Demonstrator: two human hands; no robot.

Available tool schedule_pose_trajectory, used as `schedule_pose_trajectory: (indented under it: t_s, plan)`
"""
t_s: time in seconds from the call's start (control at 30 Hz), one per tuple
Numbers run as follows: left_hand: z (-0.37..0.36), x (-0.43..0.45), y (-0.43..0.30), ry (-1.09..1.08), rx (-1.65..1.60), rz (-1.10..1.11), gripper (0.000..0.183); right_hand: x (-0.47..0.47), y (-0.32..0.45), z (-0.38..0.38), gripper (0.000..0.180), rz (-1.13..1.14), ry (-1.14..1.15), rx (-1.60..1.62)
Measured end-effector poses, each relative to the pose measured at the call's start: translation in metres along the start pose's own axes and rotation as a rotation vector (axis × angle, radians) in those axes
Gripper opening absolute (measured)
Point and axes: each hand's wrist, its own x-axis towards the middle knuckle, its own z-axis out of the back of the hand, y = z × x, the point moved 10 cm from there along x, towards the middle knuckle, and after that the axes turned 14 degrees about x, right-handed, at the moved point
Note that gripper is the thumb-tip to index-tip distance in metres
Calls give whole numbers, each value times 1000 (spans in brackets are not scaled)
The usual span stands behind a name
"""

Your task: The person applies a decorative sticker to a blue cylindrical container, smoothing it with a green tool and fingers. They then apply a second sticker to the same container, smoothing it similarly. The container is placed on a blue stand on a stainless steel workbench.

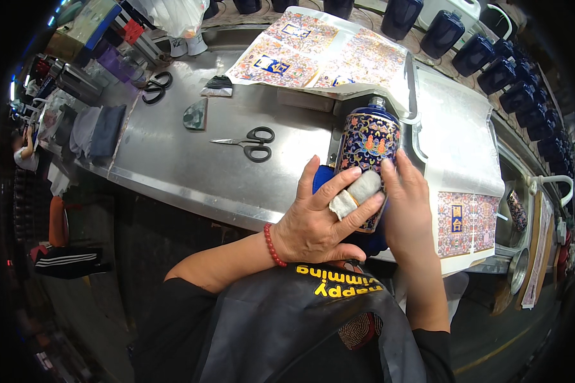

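A dark blue bottle (pixel 369 139) with a floral decal on its side lies tilted before me, its threaded neck pointing away. My left hand (pixel 323 215) rests on its lower part with the fingers spread; the middle finger wears a pale cloth wrap (pixel 364 186). On the bottle's right side lie the fingers of my right hand (pixel 407 201), whose lower part is blurred. Whether either hand grips the bottle is unclear. Blue material (pixel 323 178) shows beneath the bottle. Printed decal sheets (pixel 378 62) lie beyond it, and another decal sheet (pixel 467 222) is at the right.
Black-handled scissors (pixel 256 143) lie on the metal table (pixel 172 139), with a green scraper-like piece (pixel 196 115) and a second pair of scissors (pixel 157 87) farther left. Folded grey cloths (pixel 98 131) sit at the left edge. Several dark blue bottles (pixel 443 33) line the far and right sides.
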Motion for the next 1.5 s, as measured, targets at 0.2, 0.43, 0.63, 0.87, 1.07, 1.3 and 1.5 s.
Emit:
schedule_pose_trajectory:
  t_s: [0.2, 0.43, 0.63, 0.87, 1.07, 1.3, 1.5]
  plan:
    - [4, -16, -12, -184, -38, -70, 63, 53, 13, 28, 32, -8, 75, 161]
    - [-18, -33, 34, -63, -199, 363, 98, 74, 96, 7, 9, 427, 434, 173]
    - [-16, -29, 32, -24, -137, 306, 104, 110, 45, 31, 29, 179, 0, -24]
    - [-10, -14, 26, -12, -104, 217, 102, 10, -13, 30, 56, -126, -44, 16]
    - [-10, -8, 19, 36, -21, 158, 97, -11, -5, -14, 60, -153, 67, 63]
    - [-5, -4, 18, 26, -31, 159, 100, -11, 10, -13, 59, -56, 110, -86]
    - [-5, -5, 19, -5, -19, 146, 100, -6, 16, -14, 57, -18, 77, -113]
